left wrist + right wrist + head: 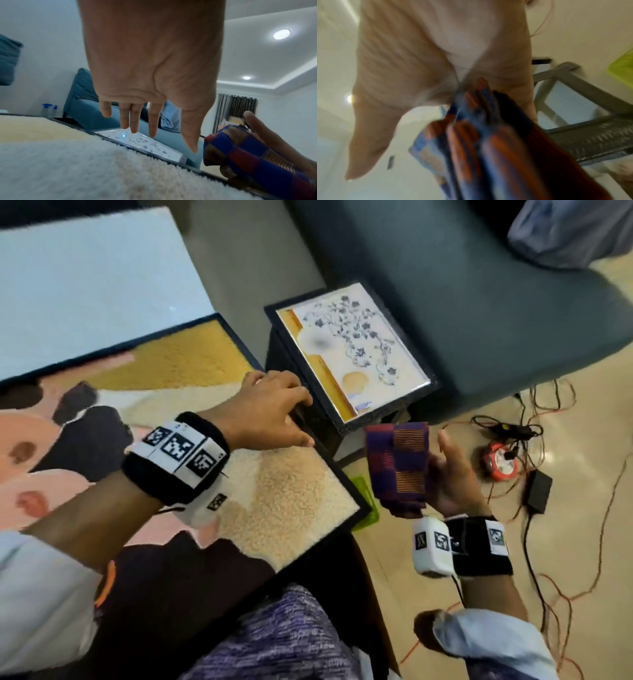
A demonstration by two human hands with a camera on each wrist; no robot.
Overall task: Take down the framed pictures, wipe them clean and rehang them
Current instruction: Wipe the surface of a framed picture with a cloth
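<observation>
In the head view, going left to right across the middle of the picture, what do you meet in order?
Large textured framed picture → left hand resting at its far edge → small floral framed picture on a dark stool → checked cloth held in the right hand → red cable reel on the floor.

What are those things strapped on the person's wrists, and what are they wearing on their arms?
Each wrist carries a wide black band: left wrist band, right wrist band. On each sits a white box-shaped unit printed with black-and-white square code markers, and a thin dark cable leaves the unit. Both hands, left hand and right hand, are bare. Light blue sleeves are pushed back up the forearms.
</observation>
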